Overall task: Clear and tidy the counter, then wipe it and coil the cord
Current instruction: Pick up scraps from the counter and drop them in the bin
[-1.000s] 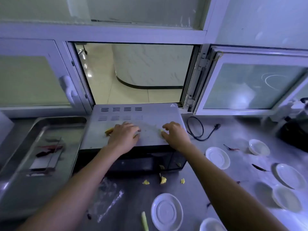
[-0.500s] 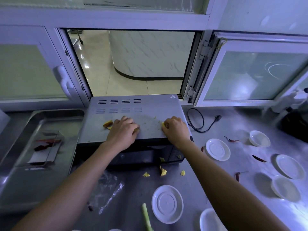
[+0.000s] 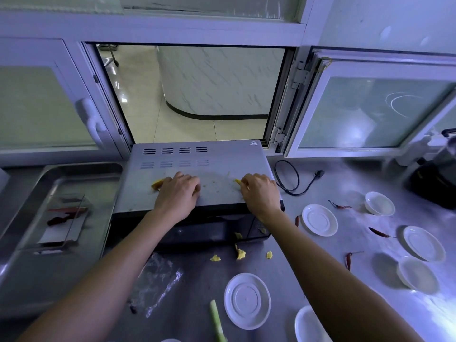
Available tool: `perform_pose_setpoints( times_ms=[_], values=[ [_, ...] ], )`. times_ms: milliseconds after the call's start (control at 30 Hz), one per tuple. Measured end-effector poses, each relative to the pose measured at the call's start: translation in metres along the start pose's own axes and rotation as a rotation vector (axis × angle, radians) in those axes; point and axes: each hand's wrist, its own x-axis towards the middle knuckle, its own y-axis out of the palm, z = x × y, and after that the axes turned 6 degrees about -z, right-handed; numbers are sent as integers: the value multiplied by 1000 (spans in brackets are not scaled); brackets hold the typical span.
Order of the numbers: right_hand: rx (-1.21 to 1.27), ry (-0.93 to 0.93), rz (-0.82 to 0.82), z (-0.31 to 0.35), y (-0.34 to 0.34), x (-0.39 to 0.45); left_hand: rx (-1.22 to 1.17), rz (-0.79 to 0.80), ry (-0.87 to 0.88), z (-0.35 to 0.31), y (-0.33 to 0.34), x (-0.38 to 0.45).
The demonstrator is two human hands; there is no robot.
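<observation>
Left grip curls over yellow scraps on the microwave top; right grip pinches another scrap. Cord lies loose on the desk right of the microwave.

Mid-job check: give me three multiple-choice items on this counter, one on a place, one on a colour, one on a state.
1. Where does the black cord lie?
A. right of the oven
B. in the metal tray
C. on the oven

2. What colour are the scraps on the counter before the oven?
A. blue
B. yellow
C. black

3. How is the window behind the oven?
A. open
B. shut
C. curtained

A: the cord loops on the counter right of the oven.
B: the scraps look yellow.
A: the floor beyond shows through the frame.
</observation>
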Motion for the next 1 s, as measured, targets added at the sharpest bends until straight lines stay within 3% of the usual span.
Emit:
perform_pose_setpoints(
  times_ms=[267,567,733,1000],
  values=[
    [131,-7,-84,6,-12,-22,-162,-63,56,-10,-6,-11],
    [167,120,-210,-9,-22,-91,-357,-87,213,-45,2,-33],
    [121,191,-238,-44,-40,-149,-458,-47,318,-92,14,-46],
    [151,462,-231,-127,-67,-259,-470,120,472,-202,43,-83]
  ],
)
